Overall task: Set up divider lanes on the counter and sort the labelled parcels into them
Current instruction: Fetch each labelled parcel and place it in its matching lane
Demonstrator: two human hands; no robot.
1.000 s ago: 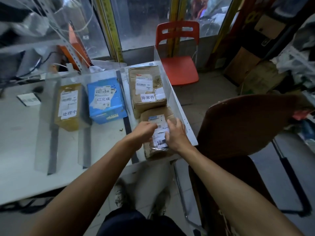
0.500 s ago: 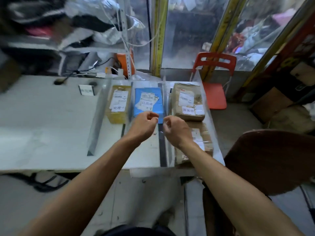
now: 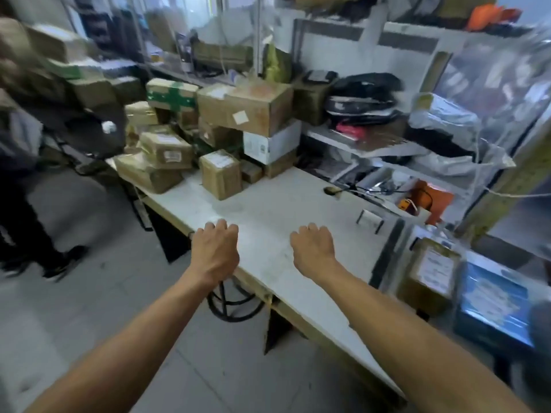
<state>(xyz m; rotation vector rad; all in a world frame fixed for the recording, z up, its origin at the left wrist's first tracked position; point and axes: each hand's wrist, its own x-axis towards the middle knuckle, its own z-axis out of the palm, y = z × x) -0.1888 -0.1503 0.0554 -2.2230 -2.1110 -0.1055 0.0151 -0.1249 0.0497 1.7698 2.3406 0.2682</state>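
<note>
Having been lifted off the brown parcel, the left hand (image 3: pixel 215 255) and right hand (image 3: pixel 313 251) are held empty, loosely curled; unsorted boxes (image 3: pixel 220 178) upper left are faced next.

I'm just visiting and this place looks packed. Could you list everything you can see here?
counter: one, white, running centre to lower right
brown parcels: a pile, count unclear, far left end of counter
green-taped box: one, on the pile
white box: one, under the large brown box
yellowish labelled parcel: one, right end of counter
blue labelled parcel: one, right of the yellowish one
clear divider: one seen, upright, left of the yellowish parcel
shelves: cluttered, behind counter
another person: at left, blurred
left hand: fingers loosely curled, empty
right hand: the same, empty
</note>
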